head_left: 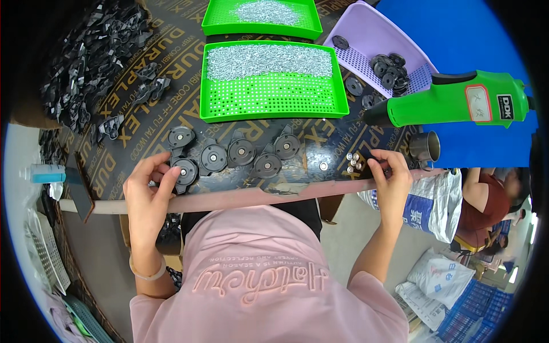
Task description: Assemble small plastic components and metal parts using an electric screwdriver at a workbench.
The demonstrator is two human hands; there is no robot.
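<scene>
Touching a round, matte-black disc (185, 172).

A white sack (441, 276) beside blue crates (473, 306); a person in dark red (486, 204)

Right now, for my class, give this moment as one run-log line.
left hand: at black disc part | right hand: beside round metal parts | green tray: holds silver pieces | green power tool: right

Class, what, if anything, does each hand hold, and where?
Left hand apparently pinches a black disc part by its left edge; right hand: hold unclear.
</scene>
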